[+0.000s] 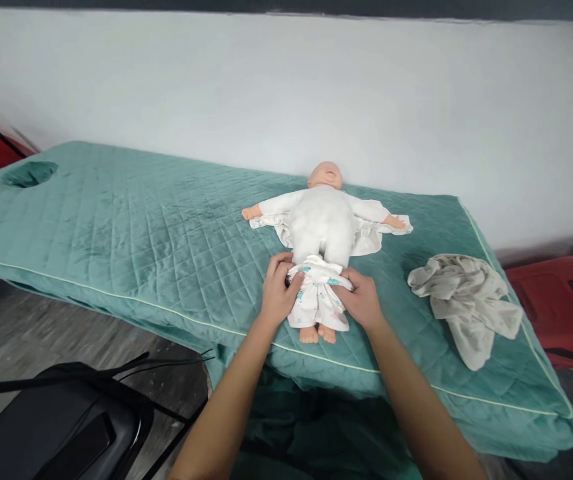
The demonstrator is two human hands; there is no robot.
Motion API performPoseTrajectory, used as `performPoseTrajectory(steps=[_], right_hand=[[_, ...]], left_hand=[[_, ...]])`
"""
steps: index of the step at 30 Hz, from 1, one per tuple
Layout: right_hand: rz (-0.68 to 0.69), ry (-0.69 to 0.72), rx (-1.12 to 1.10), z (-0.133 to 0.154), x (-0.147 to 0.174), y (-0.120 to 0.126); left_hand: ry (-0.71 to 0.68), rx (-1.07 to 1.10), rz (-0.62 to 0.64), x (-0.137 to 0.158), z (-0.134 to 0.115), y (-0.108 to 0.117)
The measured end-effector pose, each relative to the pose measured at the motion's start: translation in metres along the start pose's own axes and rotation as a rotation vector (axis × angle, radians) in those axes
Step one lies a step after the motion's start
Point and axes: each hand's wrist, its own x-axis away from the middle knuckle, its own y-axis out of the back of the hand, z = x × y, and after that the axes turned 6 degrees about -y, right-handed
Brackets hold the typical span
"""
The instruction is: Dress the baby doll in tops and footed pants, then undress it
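Wall: plain and pale, beyond the head of the doll.
Printed trousers: on the doll's lower legs, feet showing below the cuffs, waistband gathered across the thighs.
Left hand: thumb and fingers pinched nearly together on the waistband, at the left side of the doll as viewed.
Right hand: same pinch on the opposite side, little gap between thumb and fingers.
Risk at the waistband: uneven tension could twist the trousers or let one side escape – the folds look loose and thick.
Risk at the legs: a hard tug could drag the doll footward, since its feet lie near the edge of the cover.
Risk at the arms: the pale garment spread beneath them could bunch if the torso shifts.
Green cover: diamond-quilted, under the doll and stretching far to its left, where a round opening dips in.
Rumpled cloth: on the cover, right of the doll – well apart from it.
Red seat: beyond that cloth, farther right of the doll.
Black chair: left of the doll and nearer the viewer, on dark flooring.
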Motion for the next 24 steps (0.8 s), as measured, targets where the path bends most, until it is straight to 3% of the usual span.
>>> performPoseTrajectory(steps=[6,18,24], right_hand=[[-0.005,-0.069,-0.055,-0.003,-0.003,-0.001],[-0.055,-0.103,-0.041,-0.004,0.000,-0.003],[-0.223,0.037,-0.023,-0.004,-0.002,-0.004]], left_hand=[[0.056,0.019,0.007,0.000,-0.001,0.000],[0.020,0.046,-0.023,0.007,-0.006,0.000],[0.045,0.021,-0.062,0.029,-0.019,-0.004]])
